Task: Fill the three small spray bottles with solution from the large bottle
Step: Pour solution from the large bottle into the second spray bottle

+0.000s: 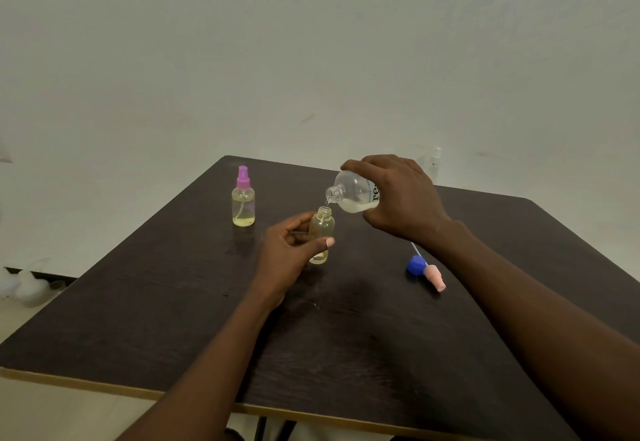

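Our right hand (398, 194) tips the large bottle (353, 194) (pale liquid inside) over the open small bottle (321, 232), which our left hand (287, 257) fingers clasp.

Light: dim, even, greenish cast on the wall (311, 42)
Shadows: soft, faint on the table (346, 336)
Glare: none
Focus: centre sharp, far-right clear bottle (435, 160) hazy
Edges: wide-angle bending

dark table (173, 319): purple-capped bottle (243, 203), blue cap (416, 265)
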